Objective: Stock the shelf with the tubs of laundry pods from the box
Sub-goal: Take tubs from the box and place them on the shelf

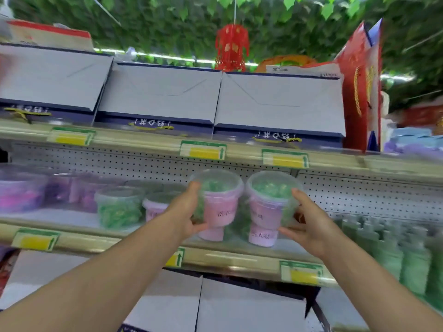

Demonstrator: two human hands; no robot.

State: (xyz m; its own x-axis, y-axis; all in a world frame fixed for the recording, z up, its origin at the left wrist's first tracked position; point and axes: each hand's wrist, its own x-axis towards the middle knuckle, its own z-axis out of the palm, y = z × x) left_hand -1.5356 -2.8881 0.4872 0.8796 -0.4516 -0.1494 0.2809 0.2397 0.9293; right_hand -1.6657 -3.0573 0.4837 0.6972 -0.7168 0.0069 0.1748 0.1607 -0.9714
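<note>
Gripped in the left hand: one clear tub of laundry pods, fingers curled round its left wall, thumb under the near side. Gripped in the right hand: a second tub, fingers wrapped on its right wall, thumb low on the near face. Both held upright, side by side, almost touching, at the middle shelf, each above another tub already standing there; whether resting on those lower tubs or just over them, cannot tell.

Clear plastic walls, wide see-through lid, green pods packed inside, pale pink label down the near face with dark handwritten-looking characters, blurred by motion.

Further left on the same shelf: a tub of green pods with no label showing, a pink-labelled tub just beside it, then purple-filled tubs at the far left. To the right: a row of green bottles. Perforated back panel behind. Yellow-and-green price tags clipped along the shelf edges.

On the upper shelf: grey-and-navy gift boxes in a row, a red gift bag at the right end. Hanging overhead: a red lantern against green leaves. Below the middle shelf: more grey boxes
</note>
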